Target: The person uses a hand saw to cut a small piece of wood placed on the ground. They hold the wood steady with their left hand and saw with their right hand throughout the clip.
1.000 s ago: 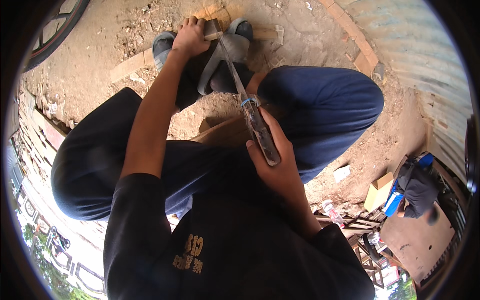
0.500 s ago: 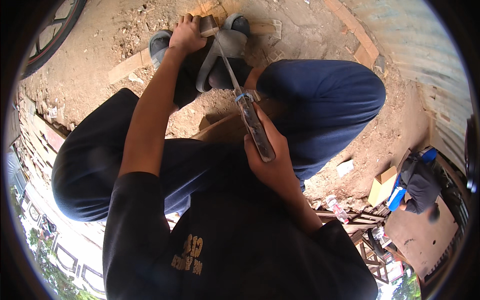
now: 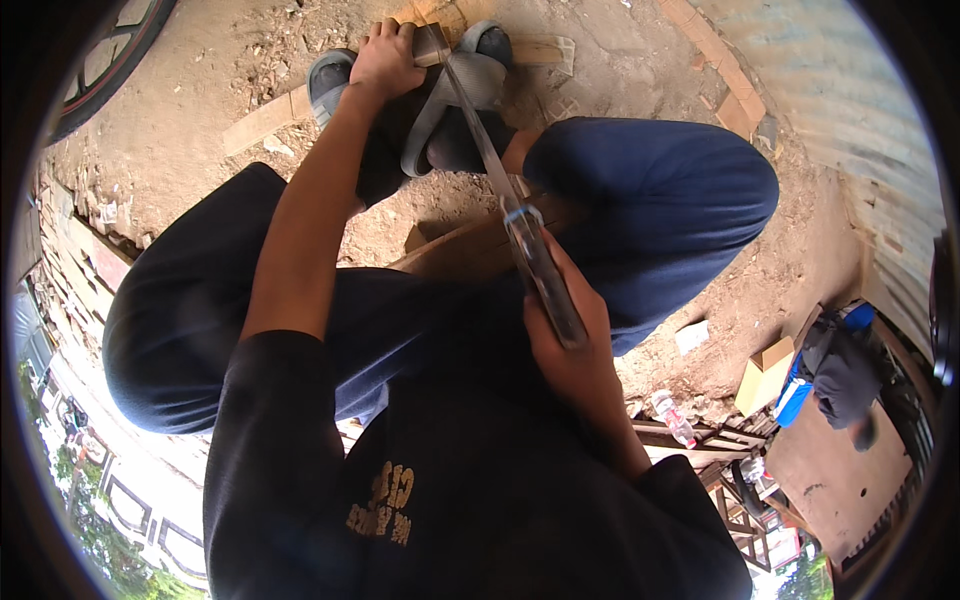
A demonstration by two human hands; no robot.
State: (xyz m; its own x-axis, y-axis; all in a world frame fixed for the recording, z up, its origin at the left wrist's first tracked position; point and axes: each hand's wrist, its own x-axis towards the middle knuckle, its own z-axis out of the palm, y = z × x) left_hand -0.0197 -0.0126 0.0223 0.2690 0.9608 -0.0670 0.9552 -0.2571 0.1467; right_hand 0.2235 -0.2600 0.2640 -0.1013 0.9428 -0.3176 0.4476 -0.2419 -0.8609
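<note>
Shirt (image 3: 480, 500): black, gold print on the front, worn by the seated person I am watching.
Trousers (image 3: 650, 200): dark blue, knees spread wide.
Right hand (image 3: 572, 330): closed firmly around the dark handle of the bladed tool, fingers and thumb on either side of it.
Bladed tool (image 3: 490, 165): a pale blue band marks where handle meets blade; the blade slants away and leftward, its narrow end at the wooden piece. Whether it has bitten in, I cannot tell.
Wooden board (image 3: 460, 248): lies between the legs, nearer the body than the feet.
Sandals (image 3: 475, 85): grey, worn over dark socks, at either side of the wooden piece.
Left hand (image 3: 387, 62): clamped over the wooden piece, fingers curled on its far side, left of the blade.
Wooden piece (image 3: 430, 45): brown, beside the feet, mostly hidden beneath that grip, one end showing.
Plastic bottle (image 3: 673, 418): clear, off to the right.
Cardboard box (image 3: 765, 378): open, just beyond it.
Co-worker (image 3: 845, 370): dark clothing, bent over a brown panel (image 3: 840, 480).
Wheel (image 3: 110, 75): dark-tyred, far left.
Corrugated sheet (image 3: 840, 110): pale, far right.
</note>
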